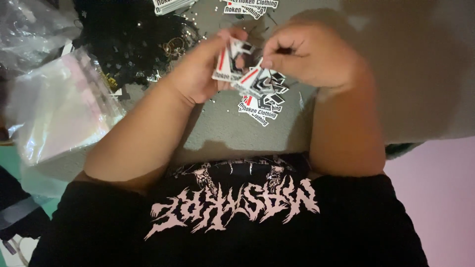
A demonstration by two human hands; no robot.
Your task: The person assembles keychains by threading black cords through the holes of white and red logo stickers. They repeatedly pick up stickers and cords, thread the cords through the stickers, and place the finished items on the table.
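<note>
My left hand [203, 69] holds a small white card tag [226, 62] with red and black print, pinched between thumb and fingers. My right hand [311, 54] is curled just to the right of it, its fingertips pinching the top of a bunch of similar white tags [262, 81] that hang below both hands. More white tags [260, 111] lie on the grey surface [217, 128] directly under the hands. Both forearms reach out from a black printed shirt at the bottom of the view.
A heap of black cords with small metal pins and rings [133, 39] lies at the upper left. Clear plastic bags [59, 109] are stacked at the left. Further white tags [250, 6] sit at the top edge. A pink area [440, 198] lies at lower right.
</note>
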